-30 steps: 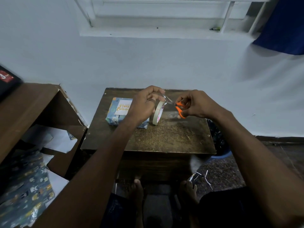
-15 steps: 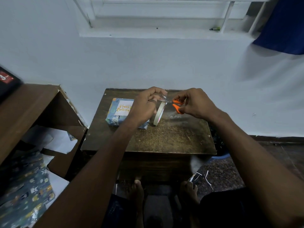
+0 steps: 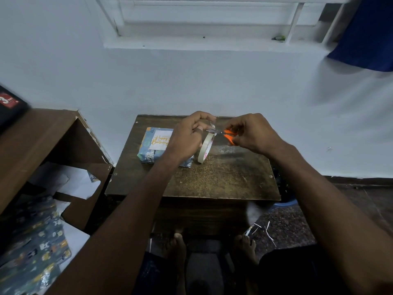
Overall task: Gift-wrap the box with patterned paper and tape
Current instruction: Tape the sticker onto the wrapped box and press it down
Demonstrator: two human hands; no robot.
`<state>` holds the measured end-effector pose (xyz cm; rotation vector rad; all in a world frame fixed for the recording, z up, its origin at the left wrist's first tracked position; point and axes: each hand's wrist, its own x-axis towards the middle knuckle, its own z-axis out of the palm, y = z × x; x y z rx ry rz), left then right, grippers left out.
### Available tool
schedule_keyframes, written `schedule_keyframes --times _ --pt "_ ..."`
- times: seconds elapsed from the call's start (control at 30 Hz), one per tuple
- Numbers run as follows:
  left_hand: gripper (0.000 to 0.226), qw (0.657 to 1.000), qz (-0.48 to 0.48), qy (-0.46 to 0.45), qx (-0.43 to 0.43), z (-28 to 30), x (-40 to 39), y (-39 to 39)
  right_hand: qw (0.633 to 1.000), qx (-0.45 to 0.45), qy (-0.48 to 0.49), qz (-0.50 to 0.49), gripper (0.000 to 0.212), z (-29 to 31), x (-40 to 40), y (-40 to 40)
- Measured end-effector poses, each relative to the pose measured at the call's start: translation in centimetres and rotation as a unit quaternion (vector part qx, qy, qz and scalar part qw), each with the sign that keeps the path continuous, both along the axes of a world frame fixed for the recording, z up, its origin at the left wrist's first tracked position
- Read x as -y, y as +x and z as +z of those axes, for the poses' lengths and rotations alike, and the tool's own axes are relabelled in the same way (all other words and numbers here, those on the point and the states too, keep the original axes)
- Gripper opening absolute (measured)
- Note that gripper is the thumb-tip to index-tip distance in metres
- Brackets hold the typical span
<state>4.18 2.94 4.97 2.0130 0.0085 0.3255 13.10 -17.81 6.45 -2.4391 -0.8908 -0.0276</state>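
Head view, hands: our left hand (image 3: 188, 136) pinches a pulled-out end of tape and holds the pale, ring-shaped roll of clear tape (image 3: 204, 149) up on edge; our right hand (image 3: 253, 133) grips the small orange-handled scissors (image 3: 223, 134), blades pointing left at the strip.
Head view, box: the flat box wrapped in blue patterned paper with a white "Happy Birthday" label (image 3: 157, 144) lies on the dark brown wooden surface (image 3: 223, 177), left of the roll and partly behind our left wrist.
Head view, surroundings: spare patterned paper (image 3: 32, 248) lies low on the left, beside a brown shelf unit (image 3: 42, 133).
Risk, fingers: the blades sit very near our left fingertips (image 3: 209, 120); we judge a hurried snip could nick them.
Risk, tape: if the strip slackens, we expect it to fold onto itself or cling to the blades, spoiling the piece.
Risk, roll: we cannot tell how firmly the roll is held; once cut free it may tip or roll off the surface.
Risk, light: the scene is dim, so we might misjudge where the clear strip runs.
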Motion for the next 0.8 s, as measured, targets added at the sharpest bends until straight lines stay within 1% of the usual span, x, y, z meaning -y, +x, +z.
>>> schedule_keyframes --times 0.07,0.13,0.2,0.23,0.3,0.37,0.4,0.5,0.57,0.63,0.67,0.7,0.77,0.8 --pt "0.04 1.0 0.001 -0.01 -0.004 0.0 0.0 0.0 1.0 -0.004 -0.015 0.009 0.049 0.4 0.1 0.0" --pt "0.039 1.0 0.006 -0.023 -0.012 -0.1 0.0 0.2 0.999 -0.017 -0.027 0.012 0.055 0.5 0.4 0.2" --pt "0.041 0.999 0.011 -0.028 -0.016 -0.3 -0.2 0.3 0.998 -0.034 -0.044 0.013 0.049 0.2 0.7 0.6" --pt "0.043 1.0 0.012 -0.024 -0.016 -0.5 -0.3 0.3 0.998 -0.032 -0.058 0.015 0.043 -0.1 0.8 0.7" --pt "0.049 1.0 0.013 -0.012 -0.011 -0.5 -0.4 0.3 0.994 -0.008 -0.106 0.017 0.027 -1.0 0.8 0.7" --pt "0.052 1.0 0.017 -0.009 -0.005 -0.3 -0.3 0.2 0.986 0.011 -0.164 0.019 0.018 -2.0 0.6 0.8" --pt "0.052 1.0 0.018 -0.011 -0.003 -0.3 -0.3 0.2 0.982 0.009 -0.186 0.022 0.02 -2.4 0.4 0.8" --pt "0.051 1.0 0.015 -0.011 -0.005 -0.1 -0.2 0.0 0.971 0.012 -0.238 0.031 0.037 -2.9 -0.6 0.5" --pt "0.051 1.0 0.011 -0.012 -0.005 0.0 -0.3 -0.1 0.966 0.015 -0.256 0.031 0.046 -2.9 -0.9 0.4" --pt "0.05 1.0 0.005 -0.015 -0.005 0.3 -0.4 -0.3 0.971 0.025 -0.239 0.015 0.05 -2.7 -1.0 0.2" --pt "0.05 1.0 0.001 -0.021 -0.007 0.4 -0.5 -0.3 0.978 0.03 -0.206 0.004 0.052 -2.5 -1.0 0.2" --pt "0.05 1.0 -0.005 -0.028 -0.007 0.6 -0.5 -0.3 0.988 0.029 -0.149 0.001 0.057 -2.3 -1.0 0.0" --pt "0.052 0.999 -0.017 -0.039 -0.008 0.8 -0.6 -0.3 0.999 -0.001 -0.029 0.036 0.067 -2.1 -1.2 -0.3" --pt "0.053 0.999 -0.024 -0.047 -0.008 0.9 -0.6 -0.3 0.998 -0.025 0.011 0.064 0.064 -2.0 -1.5 -0.6"
